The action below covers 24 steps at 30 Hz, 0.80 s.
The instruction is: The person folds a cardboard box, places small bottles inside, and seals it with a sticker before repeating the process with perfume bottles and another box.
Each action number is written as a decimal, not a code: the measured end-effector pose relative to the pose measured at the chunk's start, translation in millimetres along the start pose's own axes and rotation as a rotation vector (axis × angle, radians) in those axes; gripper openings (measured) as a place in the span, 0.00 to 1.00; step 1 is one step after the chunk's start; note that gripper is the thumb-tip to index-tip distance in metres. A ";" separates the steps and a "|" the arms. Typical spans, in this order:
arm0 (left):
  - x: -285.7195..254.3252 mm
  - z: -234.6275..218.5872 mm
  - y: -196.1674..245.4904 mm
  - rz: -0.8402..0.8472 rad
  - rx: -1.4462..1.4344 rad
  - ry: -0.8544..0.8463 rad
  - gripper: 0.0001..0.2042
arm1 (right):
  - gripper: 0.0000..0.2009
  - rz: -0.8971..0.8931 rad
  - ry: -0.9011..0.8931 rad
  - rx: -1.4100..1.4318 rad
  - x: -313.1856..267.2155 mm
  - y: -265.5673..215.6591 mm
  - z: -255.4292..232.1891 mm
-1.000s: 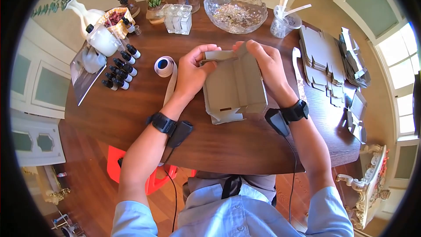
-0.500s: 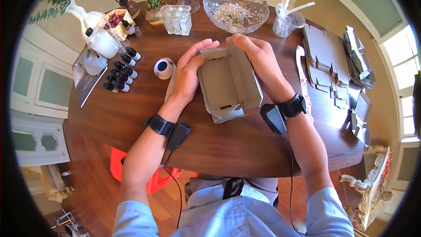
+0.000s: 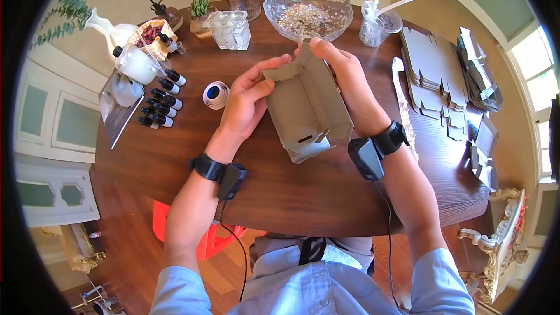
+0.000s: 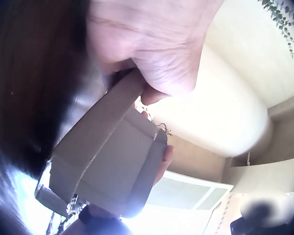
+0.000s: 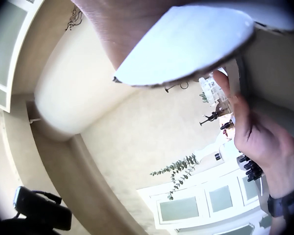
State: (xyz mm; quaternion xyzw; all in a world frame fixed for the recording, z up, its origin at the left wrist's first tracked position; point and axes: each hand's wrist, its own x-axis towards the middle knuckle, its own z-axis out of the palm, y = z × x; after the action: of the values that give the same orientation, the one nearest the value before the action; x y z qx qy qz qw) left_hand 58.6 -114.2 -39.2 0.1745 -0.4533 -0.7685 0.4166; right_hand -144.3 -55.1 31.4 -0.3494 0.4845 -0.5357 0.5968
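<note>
An open grey cardboard box [image 3: 294, 108] is held tilted above the table, its hollow inside facing the head camera. At its far left corner my left hand [image 3: 245, 102] grips the edge, thumb on the near side. My right hand [image 3: 353, 84] holds the right side, with the thumb at the upright far flap. In the left wrist view the box [image 4: 120, 156] extends below my left hand [image 4: 152, 41]. The right wrist view has a pale box panel [image 5: 186, 46] close up beside my right hand [image 5: 117, 24], and my left hand [image 5: 267, 142] opposite.
Flat grey box blanks [image 3: 431, 67] are stacked at right, near a paper strip [image 3: 401, 96]. A tape roll [image 3: 216, 95] and several dropper bottles [image 3: 160, 105] sit at left. Along the back stand a glass bowl [image 3: 309, 14], glass blocks [image 3: 231, 30] and a cup [image 3: 376, 26].
The box has turned slightly, its far end going left. My left hand has shifted a little left with its thumb nearer the box's corner; my right hand has moved slightly farther from the body.
</note>
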 end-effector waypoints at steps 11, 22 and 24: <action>-1.6 1.3 -6.3 -0.028 0.542 0.150 0.13 | 0.22 0.069 -0.042 0.071 6.3 9.2 -6.7; -3.3 6.5 1.0 -0.006 0.861 0.153 0.15 | 0.24 0.035 0.013 0.016 1.7 6.7 0.4; -2.9 2.3 -2.3 0.025 0.983 0.163 0.14 | 0.20 0.007 0.002 0.050 2.3 9.8 1.8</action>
State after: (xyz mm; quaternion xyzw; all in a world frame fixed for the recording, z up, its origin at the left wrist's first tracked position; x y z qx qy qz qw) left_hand 57.7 -110.1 -40.2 0.4045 -0.7298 -0.4427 0.3283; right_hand -139.7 -55.7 22.3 -0.3323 0.4729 -0.5460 0.6065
